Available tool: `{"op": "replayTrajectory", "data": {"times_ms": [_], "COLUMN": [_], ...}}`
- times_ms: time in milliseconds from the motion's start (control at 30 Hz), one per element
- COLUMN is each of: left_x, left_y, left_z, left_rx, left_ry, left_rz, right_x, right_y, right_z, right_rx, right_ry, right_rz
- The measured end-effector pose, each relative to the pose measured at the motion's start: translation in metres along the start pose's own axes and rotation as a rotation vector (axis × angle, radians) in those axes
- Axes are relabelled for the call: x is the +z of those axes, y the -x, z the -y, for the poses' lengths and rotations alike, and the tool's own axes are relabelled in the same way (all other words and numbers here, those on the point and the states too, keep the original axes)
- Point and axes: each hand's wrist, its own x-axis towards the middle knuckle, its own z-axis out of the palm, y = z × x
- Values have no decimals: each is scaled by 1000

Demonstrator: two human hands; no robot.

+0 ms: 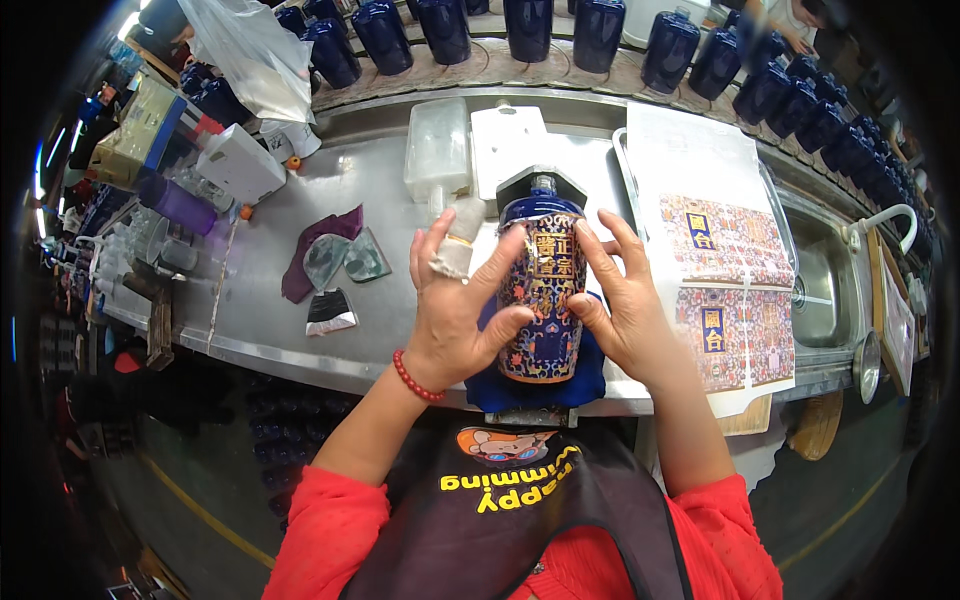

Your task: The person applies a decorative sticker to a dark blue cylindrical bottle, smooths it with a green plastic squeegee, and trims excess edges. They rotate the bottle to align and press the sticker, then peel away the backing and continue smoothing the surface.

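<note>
A dark blue glass bottle (538,338) lies in front of me on a blue padded rest (482,388), its neck pointing away. A colourful patterned decal with gold characters covers its upper side. My left hand (462,300) is open at the bottle's left side, with thumb and index fingertips at the decal and a pale wrap on one finger. On the right side my right hand (628,298) is open too, fingers spread, its thumb at the bottle's edge. Sheets of matching decals (725,270) lie on white paper to the right.
A clear rectangular bottle (438,150) lies beyond my left hand, and dark cloth scraps (325,255) lie left on the metal worktable (370,170). To the right is a sink (822,310) with a faucet (890,217). Blue bottles (528,28) line a curved conveyor (480,68) behind.
</note>
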Motion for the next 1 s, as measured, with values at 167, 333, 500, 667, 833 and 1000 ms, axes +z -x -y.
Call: {"op": "replayTrajectory", "data": {"times_ms": [167, 333, 500, 667, 833, 1000], "left_x": [-7, -6, 13, 7, -14, -27], "left_y": [-1, -8, -27, -42, -50, -60], "left_z": [-7, 10, 25, 25, 21, 22], "left_rx": [9, -63, -375, -143, 30, -12], "left_ry": [-114, 150, 486, 200, -31, -28], "left_rz": [40, -143, -82, -175, -174, -46], "right_x": [-8, -13, -13, -15, -16, -12], "right_y": [-2, -12, -18, -15, -12, -14], "right_z": [5, 3, 0, 1, 4, 8], "right_rx": [-41, -12, -20, -15, -16, -83], "right_ry": [100, 47, 74, 110, 133, 130], "right_rz": [7, -25, -41, -25, -25, -16]}}
